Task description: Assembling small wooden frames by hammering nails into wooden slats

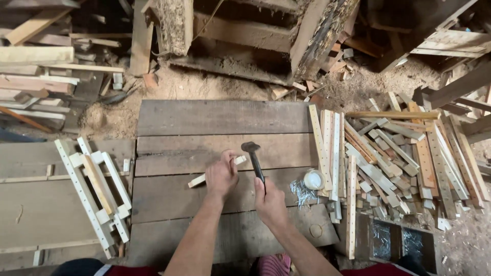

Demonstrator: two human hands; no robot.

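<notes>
Working on a dark plank counter (220,117) | left grip (221,175) pinched a pale wood strip (197,180) | right grip (270,203) clenched a hammer (254,158) | slat pile (394,158) lay right of it, sawdust floor (204,84) beyond

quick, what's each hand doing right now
Left hand: closed on a short pale wood strip, pressing it to the plank bench.
Right hand: closed around the handle of a hammer, head raised.

Pale slatted wooden frame (97,197) at left, heap of wood strips (399,163) right, loose nails (302,194) beside white tub (313,179)
</notes>
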